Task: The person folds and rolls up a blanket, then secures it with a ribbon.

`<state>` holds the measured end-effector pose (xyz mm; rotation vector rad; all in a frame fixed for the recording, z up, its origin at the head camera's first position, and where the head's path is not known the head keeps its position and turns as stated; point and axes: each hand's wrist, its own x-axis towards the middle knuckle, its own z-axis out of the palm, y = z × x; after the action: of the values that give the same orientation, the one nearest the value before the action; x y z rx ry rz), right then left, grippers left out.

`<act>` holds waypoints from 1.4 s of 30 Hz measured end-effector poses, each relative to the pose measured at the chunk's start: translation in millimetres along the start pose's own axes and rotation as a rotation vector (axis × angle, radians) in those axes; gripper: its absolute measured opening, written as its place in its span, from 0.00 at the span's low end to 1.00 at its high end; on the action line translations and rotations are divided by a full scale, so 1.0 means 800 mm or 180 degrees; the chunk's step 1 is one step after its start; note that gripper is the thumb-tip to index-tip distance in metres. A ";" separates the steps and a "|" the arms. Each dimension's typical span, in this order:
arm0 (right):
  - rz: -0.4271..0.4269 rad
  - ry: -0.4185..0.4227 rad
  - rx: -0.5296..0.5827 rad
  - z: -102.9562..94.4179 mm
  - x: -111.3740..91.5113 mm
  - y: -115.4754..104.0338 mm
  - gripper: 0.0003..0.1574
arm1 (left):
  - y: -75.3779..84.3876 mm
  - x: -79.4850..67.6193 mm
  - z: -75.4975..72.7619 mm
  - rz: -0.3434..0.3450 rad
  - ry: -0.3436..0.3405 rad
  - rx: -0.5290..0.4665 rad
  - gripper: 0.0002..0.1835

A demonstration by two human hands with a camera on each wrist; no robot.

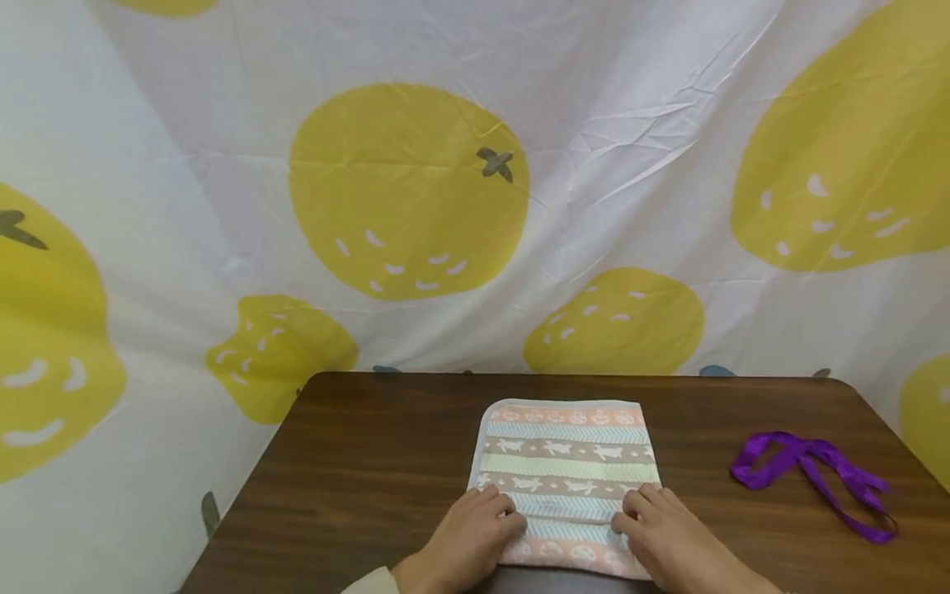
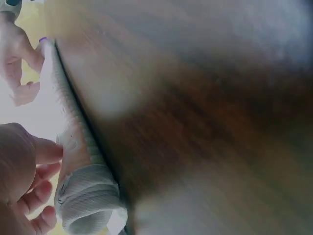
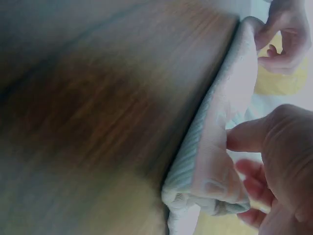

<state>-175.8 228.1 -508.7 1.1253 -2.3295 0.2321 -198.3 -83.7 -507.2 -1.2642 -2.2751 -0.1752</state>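
Note:
A cloth (image 1: 567, 466) patterned in pastel stripes with white animal figures lies folded flat on the dark table, its left border pale grey. On its near left part rests my left hand (image 1: 475, 528), fingers loosely bent. My right hand (image 1: 675, 532) touches the near right side in a similar pose. Seen low from the left wrist, the folded near edge of the cloth (image 2: 73, 142) is several layers thick, and the left thumb touches its top. From the right wrist, the right thumb lies against the cloth (image 3: 215, 152), with the other fingers loosely spread past it.
A loose purple ribbon (image 1: 809, 470) lies looped on the right side of the brown wood-grain table (image 1: 356, 462). Behind the table's far edge hangs a white curtain (image 1: 594, 190) printed with yellow fruit.

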 end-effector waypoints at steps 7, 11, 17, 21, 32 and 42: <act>-0.0440 -0.0153 -0.0048 0.000 -0.001 -0.002 0.23 | 0.003 -0.004 -0.008 0.0246 -0.0193 0.0181 0.04; -0.0518 -0.0198 -0.0139 -0.003 -0.005 -0.004 0.23 | 0.005 -0.008 -0.013 0.0334 -0.0329 0.0285 0.06; -0.0515 -0.0382 -0.0309 -0.006 -0.008 -0.009 0.35 | 0.002 -0.013 -0.018 0.0373 -0.0690 0.0303 0.19; -0.0310 -0.0686 -0.0216 -0.008 -0.011 -0.013 0.39 | -0.002 -0.016 -0.019 0.0329 -0.0934 0.0150 0.25; 0.0195 -0.1282 0.0109 -0.015 -0.002 -0.013 0.39 | -0.013 -0.017 -0.011 0.0342 -0.0844 -0.0140 0.27; 0.0047 -0.0968 -0.0117 -0.012 0.003 -0.010 0.40 | -0.018 -0.017 -0.005 0.0308 -0.0601 -0.0139 0.27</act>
<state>-167.5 224.7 -500.0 1.1954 -2.5948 0.0232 -202.7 -103.4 -508.5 -1.4654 -2.3718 -0.0735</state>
